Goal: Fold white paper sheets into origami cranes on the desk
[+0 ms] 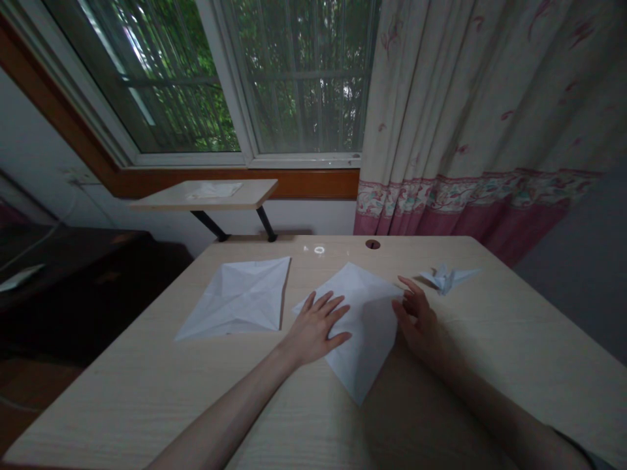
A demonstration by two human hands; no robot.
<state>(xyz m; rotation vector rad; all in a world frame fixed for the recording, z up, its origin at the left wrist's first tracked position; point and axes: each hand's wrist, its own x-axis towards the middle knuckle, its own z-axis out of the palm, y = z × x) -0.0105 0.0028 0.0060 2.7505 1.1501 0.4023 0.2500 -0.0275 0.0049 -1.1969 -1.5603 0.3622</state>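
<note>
A square sheet of white paper [369,313] lies turned on its corner on the desk, one point toward me. My left hand [316,326] rests flat on its left part with fingers spread. At the sheet's right corner is my right hand [416,320], its thumb and a bent finger closing on the corner while the index finger sticks out past the edge. To the left lies a second white sheet [249,294], crossed by crease lines. A folded paper crane [445,279] stands beyond my right hand, apart from it.
The pale wooden desk [161,398] has a round cable hole [373,244] at its back edge. A raised shelf [161,197] at the back left carries some white paper [215,190]. Behind are a window [304,85] and a patterned curtain [460,130]; dark furniture [98,281] stands left.
</note>
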